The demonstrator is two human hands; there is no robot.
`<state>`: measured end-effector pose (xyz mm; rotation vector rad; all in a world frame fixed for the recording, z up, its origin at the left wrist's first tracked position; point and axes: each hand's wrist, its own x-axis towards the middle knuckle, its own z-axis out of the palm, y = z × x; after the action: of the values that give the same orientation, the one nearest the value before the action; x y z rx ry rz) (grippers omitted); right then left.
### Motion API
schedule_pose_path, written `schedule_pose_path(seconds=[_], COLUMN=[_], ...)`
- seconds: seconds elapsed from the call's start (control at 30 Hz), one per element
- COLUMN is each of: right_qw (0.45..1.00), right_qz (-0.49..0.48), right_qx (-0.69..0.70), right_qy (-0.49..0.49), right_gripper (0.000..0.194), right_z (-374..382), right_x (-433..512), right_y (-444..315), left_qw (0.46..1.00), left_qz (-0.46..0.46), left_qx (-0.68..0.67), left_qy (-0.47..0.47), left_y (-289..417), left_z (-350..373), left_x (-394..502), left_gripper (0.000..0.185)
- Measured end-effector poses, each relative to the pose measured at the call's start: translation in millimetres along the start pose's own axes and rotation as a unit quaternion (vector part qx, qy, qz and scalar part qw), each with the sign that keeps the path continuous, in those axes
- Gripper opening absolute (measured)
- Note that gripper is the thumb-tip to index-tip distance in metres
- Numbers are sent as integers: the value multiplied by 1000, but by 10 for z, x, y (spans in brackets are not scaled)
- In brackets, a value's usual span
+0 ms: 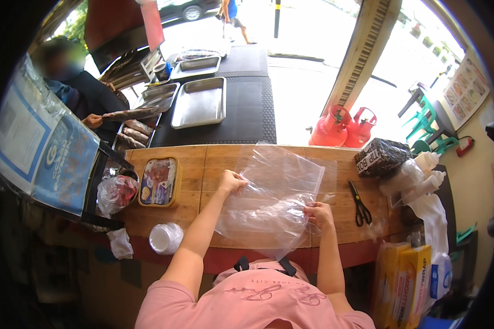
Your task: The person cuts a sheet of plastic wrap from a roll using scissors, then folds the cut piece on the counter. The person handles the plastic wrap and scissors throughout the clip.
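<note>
A large clear plastic bag [271, 185] is spread above the wooden counter [189, 222], hanging a little over its near edge. My left hand [233, 181] pinches the bag's left side between thumb and fingers. On the opposite side, my right hand [320, 214] grips the plastic near its lower right part. Black-handled scissors [360, 205] lie to the right of the bag, their blades pointing away from me. A plastic tub with a printed lid [159, 181] stands left of my left hand, and a wrapped stack of white foam bowls [166, 238] is near the front edge.
Metal trays [199, 103] stand on a black mat beyond the counter. A co-worker at the left holds a long wrapped item [131, 114]. A tip box [383, 157] and squeeze bottles [428, 161] stand at right; red gas cylinders [330, 127] are behind. Cling wrap boxes [411, 283] stand lower right.
</note>
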<state>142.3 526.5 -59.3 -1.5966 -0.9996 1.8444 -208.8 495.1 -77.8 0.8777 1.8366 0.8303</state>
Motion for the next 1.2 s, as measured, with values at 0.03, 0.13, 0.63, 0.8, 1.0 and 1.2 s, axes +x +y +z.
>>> schedule_pose_path(seconds=[0.03,0.13,0.63,0.8,1.0,1.2], right_qw=[1000,996,997,983,944,883], right_qz=[7,34,-19,-135,-294,-449], right_qx=[12,75,46,127,136,132], right_qy=[12,24,54,11,-65,-37], right_gripper=[19,19,11,14,16,8], right_z=[4,15,143,41,-80,-137], right_x=[-6,-7,6,-189,-713,-1208], right_y=[8,9,-11,-313,-908,-1324], left_qw=[1000,995,993,975,940,885], left_qz=[3,-21,10,96,260,437], left_qx=[-27,-98,-113,-188,-192,-157], left_qy=[10,6,-35,-64,-113,-27], left_y=[-27,-81,-3,519,1320,1859], left_z=[37,55,-47,-246,-589,-635], left_x=[25,63,-108,-396,-958,-1468], left_gripper=[14,10,13,13,11,7])
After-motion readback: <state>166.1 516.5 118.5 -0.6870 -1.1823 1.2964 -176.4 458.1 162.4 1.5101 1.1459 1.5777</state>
